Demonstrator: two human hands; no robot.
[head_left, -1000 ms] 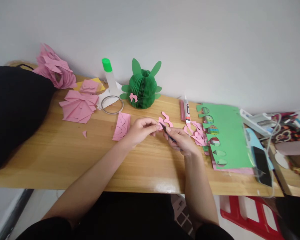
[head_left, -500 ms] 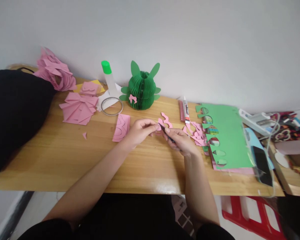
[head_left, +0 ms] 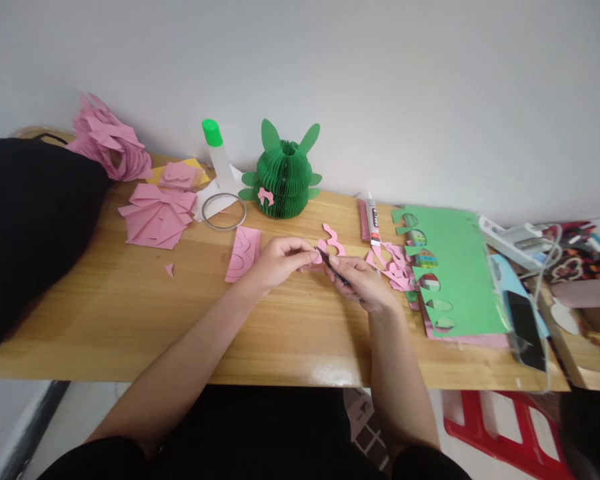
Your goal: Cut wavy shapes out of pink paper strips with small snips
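My left hand pinches a small pink paper piece between thumb and fingertips, above the wooden table. My right hand is closed around a slim black pointed tool, its tip at the paper beside my left fingertips. Whether the tool is scissors or tweezers, I cannot tell. Just behind my hands lies a wavy pink paper cutout. Left of my left hand is a pink paper strip with curved outlines drawn on it. A green honeycomb paper figure with leaf-like pieces and a pink bow stands behind.
Pink scraps, a glue tube and a green sheet lie to the right, near a phone. Leftward are a green-capped bottle, a tape ring, folded pink paper and a black bag.
Almost nothing differs. My hands stay together, with the black tool's tip still at the small pink piece; its angle has shifted only slightly.
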